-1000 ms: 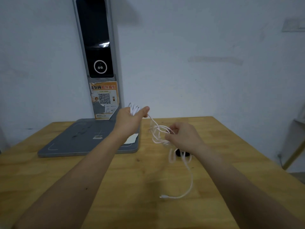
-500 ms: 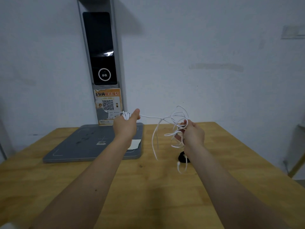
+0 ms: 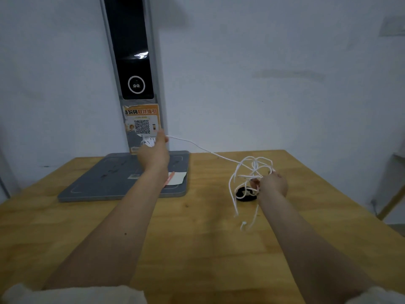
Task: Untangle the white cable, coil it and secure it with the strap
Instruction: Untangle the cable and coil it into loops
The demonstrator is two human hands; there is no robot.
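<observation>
The thin white cable (image 3: 221, 157) stretches in the air between my two hands. My left hand (image 3: 154, 153) is raised at the back left and closed on a small bunch of its loops. My right hand (image 3: 272, 183), lower and to the right, grips a loose tangle of loops, with a free end hanging down to a small plug just above the wooden table (image 3: 197, 238). A black strap (image 3: 243, 195) lies on the table just left of my right hand, partly behind the hanging cable.
A grey flat scale base (image 3: 105, 183) with a tall upright column (image 3: 133, 73) stands at the back left against the wall. A white paper slip (image 3: 177, 178) lies on the base. The table's right edge drops off near a pale shelf frame.
My hands have moved apart: the left went back and left, the right went right and down. The stretch of cable between them is longer and the tangle looser.
</observation>
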